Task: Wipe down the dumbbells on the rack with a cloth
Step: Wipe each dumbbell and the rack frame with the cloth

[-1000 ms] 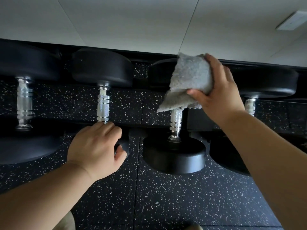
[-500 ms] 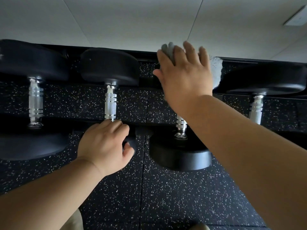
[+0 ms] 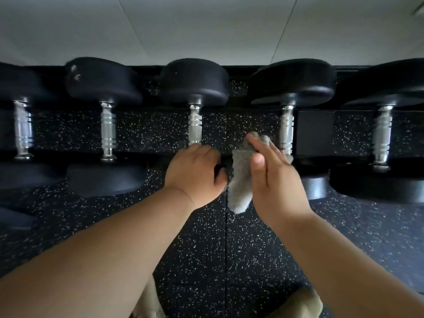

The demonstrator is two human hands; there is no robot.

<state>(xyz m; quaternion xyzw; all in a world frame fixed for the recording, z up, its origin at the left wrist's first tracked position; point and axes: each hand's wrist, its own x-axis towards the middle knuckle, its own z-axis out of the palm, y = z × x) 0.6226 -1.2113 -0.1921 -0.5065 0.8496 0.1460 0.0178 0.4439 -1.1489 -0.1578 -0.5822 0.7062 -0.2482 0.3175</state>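
Dim, diffuse light is shown; the pale wall (image 3: 206, 24) is lit brightest, the black dumbbell heads (image 3: 197, 81) are left in shadow. Highlights are carried by chrome handles (image 3: 195, 127). Edges are bowed and slightly blurred.

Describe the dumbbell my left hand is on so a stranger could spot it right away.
Below the white wall runs a row of black dumbbells with silver handles. Take the third dumbbell visible from the left. Unlike its neighbours, its near head is gripped by the left hand, with the grey cloth just right of it.
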